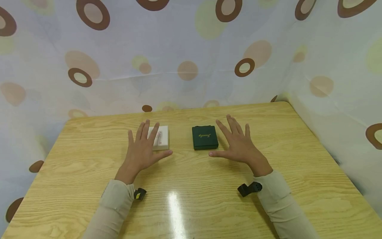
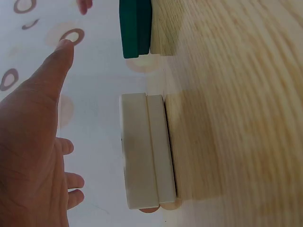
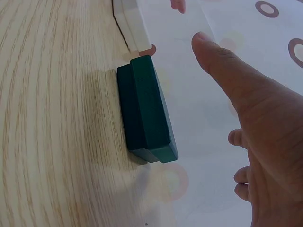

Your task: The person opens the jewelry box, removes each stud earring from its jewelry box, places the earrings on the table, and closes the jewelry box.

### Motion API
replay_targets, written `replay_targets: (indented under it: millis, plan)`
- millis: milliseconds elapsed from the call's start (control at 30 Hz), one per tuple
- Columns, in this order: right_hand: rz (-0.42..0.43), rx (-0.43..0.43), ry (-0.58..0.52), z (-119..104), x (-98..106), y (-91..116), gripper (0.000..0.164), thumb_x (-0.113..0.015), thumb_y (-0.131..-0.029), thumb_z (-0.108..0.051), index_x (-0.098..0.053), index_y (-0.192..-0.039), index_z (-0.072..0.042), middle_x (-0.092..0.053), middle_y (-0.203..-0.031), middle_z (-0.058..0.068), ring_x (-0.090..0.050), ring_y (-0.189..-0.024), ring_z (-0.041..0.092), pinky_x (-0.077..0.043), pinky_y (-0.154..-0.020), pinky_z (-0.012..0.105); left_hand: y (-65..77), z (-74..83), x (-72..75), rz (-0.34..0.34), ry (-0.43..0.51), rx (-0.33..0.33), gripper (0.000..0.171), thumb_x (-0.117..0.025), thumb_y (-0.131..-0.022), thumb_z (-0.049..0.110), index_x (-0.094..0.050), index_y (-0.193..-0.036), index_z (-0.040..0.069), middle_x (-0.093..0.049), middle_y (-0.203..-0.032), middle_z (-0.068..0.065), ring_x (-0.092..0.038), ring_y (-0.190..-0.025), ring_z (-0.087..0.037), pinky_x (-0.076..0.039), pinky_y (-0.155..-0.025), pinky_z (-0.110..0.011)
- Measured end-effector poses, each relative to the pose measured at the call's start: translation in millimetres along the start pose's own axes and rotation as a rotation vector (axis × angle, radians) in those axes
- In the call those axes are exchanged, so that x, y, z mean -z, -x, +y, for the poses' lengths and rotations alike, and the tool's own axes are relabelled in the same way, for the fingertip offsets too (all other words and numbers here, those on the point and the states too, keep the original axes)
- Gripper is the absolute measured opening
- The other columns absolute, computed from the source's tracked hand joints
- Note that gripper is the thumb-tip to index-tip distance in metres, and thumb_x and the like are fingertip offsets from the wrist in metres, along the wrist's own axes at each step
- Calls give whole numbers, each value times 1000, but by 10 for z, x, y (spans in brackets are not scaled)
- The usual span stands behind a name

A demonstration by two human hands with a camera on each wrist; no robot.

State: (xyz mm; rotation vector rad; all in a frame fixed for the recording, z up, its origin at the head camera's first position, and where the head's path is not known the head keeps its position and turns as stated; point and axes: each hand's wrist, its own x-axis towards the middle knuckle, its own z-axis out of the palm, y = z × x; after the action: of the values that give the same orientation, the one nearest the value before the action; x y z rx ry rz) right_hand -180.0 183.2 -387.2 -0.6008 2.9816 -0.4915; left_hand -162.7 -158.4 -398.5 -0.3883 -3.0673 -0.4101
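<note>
A white box (image 1: 162, 137) with a small pinkish print on its lid lies on the wooden table, partly covered by my left hand (image 1: 141, 151) in the head view. That hand is held with its fingers spread and nothing in it. To the right sits a dark green box (image 1: 205, 137) with gold lettering on top. My right hand (image 1: 238, 146) is spread beside its right side, also holding nothing. In the left wrist view the white box (image 2: 142, 151) shows a lid seam along its side. The right wrist view shows the green box (image 3: 147, 111) with its wider lid on.
The wooden table (image 1: 191, 179) reaches back to a white curtain (image 1: 167, 43) with brown and beige circles, which also hangs along the sides. A black strap piece (image 1: 250, 189) sits at the right wrist, another (image 1: 139, 194) at the left.
</note>
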Motion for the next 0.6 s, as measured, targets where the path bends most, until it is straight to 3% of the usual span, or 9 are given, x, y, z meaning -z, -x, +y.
replay_targets:
  millis: [167,300,367,467,600]
  plan:
    - [0,6,-10,-7,10,-14,111,-72,-77,-67,-15,-161,-23,-3,-168,19,-8,-155,42,4,-114,76,-13,48,-7,44,37,-50,107,-63,-83,70,-13,-161,16,-10,-167,-18,-12,-154,-40,-7,-118,-70]
    - [-3,24,-31,18,13,-72,104,-73,-81,-62,-21,-160,-20,-16,-166,19,-19,-152,43,-1,-115,74,-91,184,-11,124,101,-151,101,-74,-83,57,-26,-157,8,-29,-160,-20,-32,-144,-43,-29,-116,-62]
    - [-2,43,-47,39,18,-123,97,-73,-83,-58,-27,-158,-16,-24,-164,20,-25,-149,44,-8,-115,74,-163,278,-22,133,151,-185,95,-78,-83,49,-32,-154,6,-37,-155,-20,-40,-138,-42,-38,-111,-58]
    - [-15,71,-112,72,9,-217,89,-74,-86,-50,-34,-155,-11,-28,-161,23,-29,-147,46,-20,-115,70,-279,409,-77,82,250,-187,90,-80,-83,40,-35,-153,6,-41,-151,-17,-47,-132,-39,-46,-104,-54]
    - [-72,85,-213,105,-66,-324,85,-73,-88,-45,-34,-154,-7,-25,-162,24,-26,-148,47,-28,-114,67,-372,532,-219,-42,389,-124,91,-81,-83,35,-31,-155,8,-38,-153,-13,-57,-120,-32,-51,-95,-49]
